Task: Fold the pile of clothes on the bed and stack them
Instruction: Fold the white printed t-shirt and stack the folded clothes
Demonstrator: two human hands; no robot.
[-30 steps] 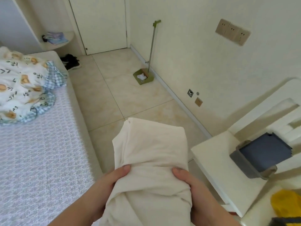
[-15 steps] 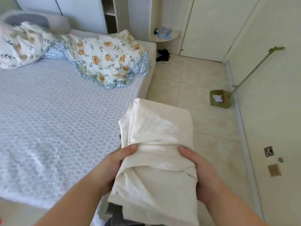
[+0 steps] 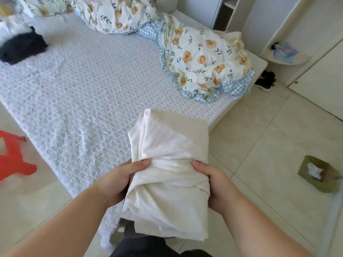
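Left hand: the left hand (image 3: 118, 179) grips the left side of the bundle, thumb on top, the other fingers tucked under it.
Right hand: the right hand (image 3: 216, 184) does the same on the right side, thumb over the top and fingers wrapped underneath.
Cream bundle: a folded cream cloth (image 3: 170, 175), lower middle of the frame, held up between both hands over the near corner of the bed; can't tell what garment it is.
Bed: the bed (image 3: 79, 93) with a pale patterned cover fills the left and centre.
Dark garment: a black piece of clothing (image 3: 22, 47) lies on the bed, upper left.
Quilt: a floral quilt (image 3: 204, 60) is bunched along the top and upper right of the bed.
Floor stuff: a red plastic stool (image 3: 13, 156) at the left edge, a green dustpan (image 3: 319, 173) at the right on the tiles, and black shoes (image 3: 265, 80) past the bed's far corner.
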